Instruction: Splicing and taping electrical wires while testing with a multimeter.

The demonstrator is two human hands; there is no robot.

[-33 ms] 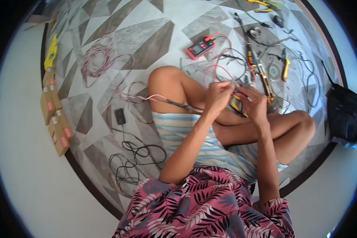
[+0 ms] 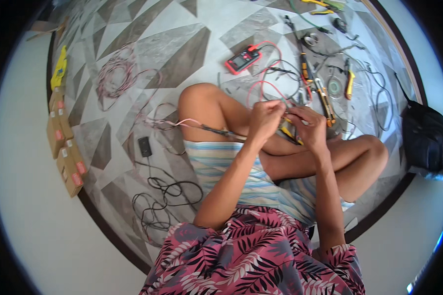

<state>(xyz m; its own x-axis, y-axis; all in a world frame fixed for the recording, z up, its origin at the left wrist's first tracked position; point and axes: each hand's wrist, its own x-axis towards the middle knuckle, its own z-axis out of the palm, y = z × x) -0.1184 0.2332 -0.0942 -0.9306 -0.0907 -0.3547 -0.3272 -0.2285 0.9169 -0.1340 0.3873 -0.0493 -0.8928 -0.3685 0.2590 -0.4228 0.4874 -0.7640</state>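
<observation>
My left hand [image 2: 267,122] is closed, thumb and fingertips pinched on a thin wire [image 2: 286,107] with a pale green part. My right hand [image 2: 310,125] faces it with fingertips closed on the same wire, just to the right. A bundle of pink, white and dark cable [image 2: 214,130] runs over my left leg toward my hands. Yellow-and-black pliers [image 2: 289,135] lie just below and between my hands, partly hidden. Red and black test leads [image 2: 263,84] loop above my hands from a red-and-black handheld meter [image 2: 242,60].
Around me on the patterned floor lie tools [image 2: 325,101], a yellow-handled tool [image 2: 349,83], a solder-like spool [image 2: 334,86], a pink cable coil [image 2: 115,81], a black adapter [image 2: 145,146] with looped cord. Cardboard boxes [image 2: 59,130] line the left wall; a black bag [image 2: 423,137] sits right.
The whole view has shifted slightly, with most of the scene a little further left. My hands stay pinched on the wire in nearly the same pose.
</observation>
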